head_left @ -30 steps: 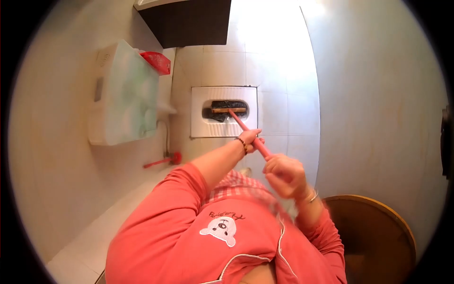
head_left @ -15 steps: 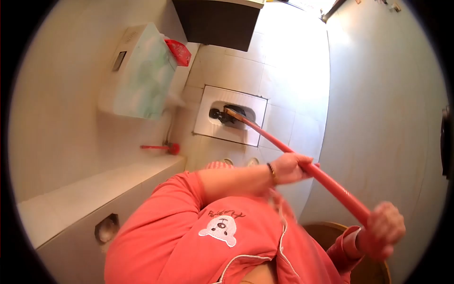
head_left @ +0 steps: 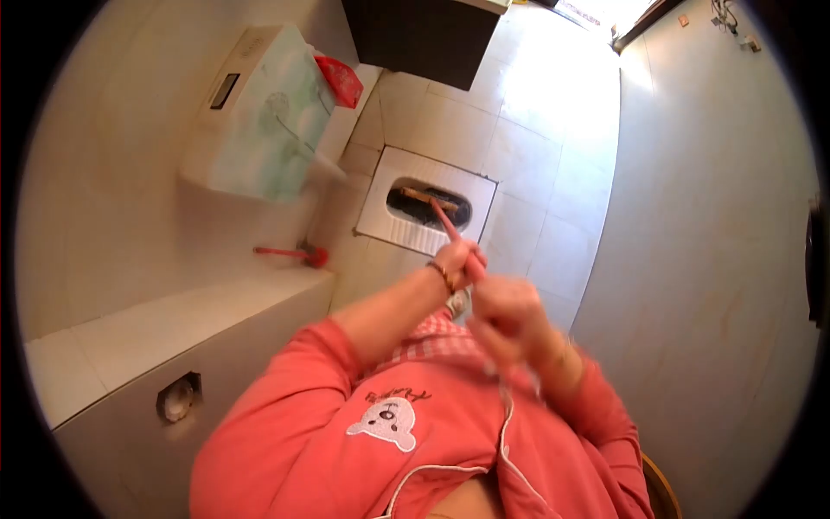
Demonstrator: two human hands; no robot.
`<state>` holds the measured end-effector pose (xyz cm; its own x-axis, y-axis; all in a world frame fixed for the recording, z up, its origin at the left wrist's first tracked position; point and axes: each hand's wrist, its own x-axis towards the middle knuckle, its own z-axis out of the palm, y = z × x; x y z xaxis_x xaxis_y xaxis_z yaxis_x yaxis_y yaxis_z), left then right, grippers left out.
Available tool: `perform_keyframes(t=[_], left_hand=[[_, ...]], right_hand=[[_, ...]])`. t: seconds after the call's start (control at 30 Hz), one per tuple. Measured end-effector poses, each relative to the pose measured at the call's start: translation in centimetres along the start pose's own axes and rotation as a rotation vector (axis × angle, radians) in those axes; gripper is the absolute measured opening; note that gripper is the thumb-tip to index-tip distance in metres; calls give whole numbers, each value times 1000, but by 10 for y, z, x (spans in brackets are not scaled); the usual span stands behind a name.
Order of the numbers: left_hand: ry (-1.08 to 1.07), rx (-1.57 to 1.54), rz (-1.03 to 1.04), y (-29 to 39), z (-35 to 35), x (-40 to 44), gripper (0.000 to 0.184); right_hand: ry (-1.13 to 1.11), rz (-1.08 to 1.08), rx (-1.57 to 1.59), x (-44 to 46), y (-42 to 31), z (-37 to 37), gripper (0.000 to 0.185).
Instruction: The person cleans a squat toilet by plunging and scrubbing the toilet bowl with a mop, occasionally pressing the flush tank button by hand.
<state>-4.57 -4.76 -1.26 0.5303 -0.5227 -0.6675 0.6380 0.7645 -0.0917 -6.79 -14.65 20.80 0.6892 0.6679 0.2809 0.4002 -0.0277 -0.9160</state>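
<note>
2 hands (head_left: 456, 261) (head_left: 508, 313), 1 mop (head_left: 445, 221), 1 squat toilet (head_left: 375, 208), 1 tank (head_left: 259, 121), 1 red tool (head_left: 317, 257), 1 red pack (head_left: 340, 83), 1 cabinet (head_left: 424, 39), 1 bear patch (head_left: 386, 424)

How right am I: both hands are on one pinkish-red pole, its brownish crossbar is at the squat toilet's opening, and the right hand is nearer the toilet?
One slip: the left hand is nearer the squat toilet; the right hand is farther up the pole. The head view shows this. The rest stands.
</note>
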Motion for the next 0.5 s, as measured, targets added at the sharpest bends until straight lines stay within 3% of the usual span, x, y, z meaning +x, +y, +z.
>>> perform_keyframes(t=[0.07,0.1,0.17,0.23,0.27,0.33,0.4,0.47,0.5], left_hand=[[131,-14,66,-13,45,-53,7],[82,71,93,-16,51,-65,8],[112,129,59,-10,9,-21,8],[160,132,89,-2,-10,19,13],[163,122,95,-2,-4,22,13],[157,144,80,4,14,21,14],[148,84,145,-11,60,-40,11],[64,161,168,-21,59,-54,23],[89,289,158,-16,36,-36,24]], right_hand=[[-42,-26,86,12,-28,-7,18],[-55,-37,-19,10,-20,-7,17],[-77,-44,-127,-4,5,4,17],[115,-63,78,-9,39,13,16],[189,15,-27,-6,38,11,16],[96,202,-96,9,8,-5,16],[105,124,-65,13,-19,-12,16],[259,-24,219,13,-27,-12,15],[300,151,-38,-1,1,-6,13]])
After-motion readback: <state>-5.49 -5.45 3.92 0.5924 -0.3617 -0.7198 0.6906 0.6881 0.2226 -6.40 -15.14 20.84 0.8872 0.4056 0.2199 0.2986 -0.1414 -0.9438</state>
